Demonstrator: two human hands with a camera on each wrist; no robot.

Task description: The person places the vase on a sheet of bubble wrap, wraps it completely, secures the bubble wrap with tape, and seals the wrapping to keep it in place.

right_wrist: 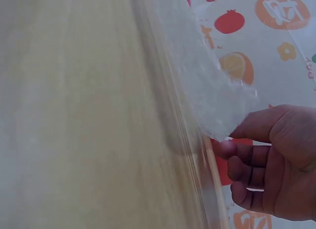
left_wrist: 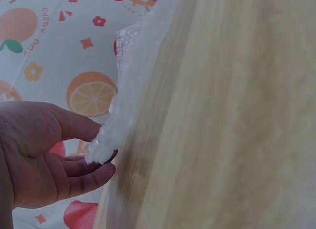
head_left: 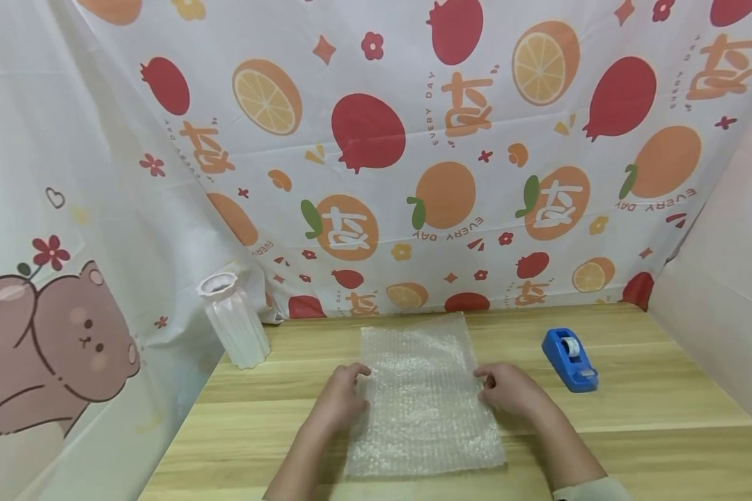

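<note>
Pinching bubble wrap by both side edges
Held between thumb and fingers of left hand and right hand — over a wooden table, between white vase and blue tape dispenser.

Bubble wrap: thin clear plastic, surface bumpy with rows of small bubbles, glossy, catching scattered bright glints; edges slightly crinkled. Table: wood-look top, pale streaked grain, smooth, soft sheen. Vase: white, ceramic-looking, ribbed wall, faintly glossy. Tape dispenser: hard blue plastic, smooth, fairly shiny. Fruit-print backdrop: thin cloth-like sheet, mostly matt, lightly creased. Bear-print hanging: similar sheet, softly folded. Sleeve: matt cloth.
</note>
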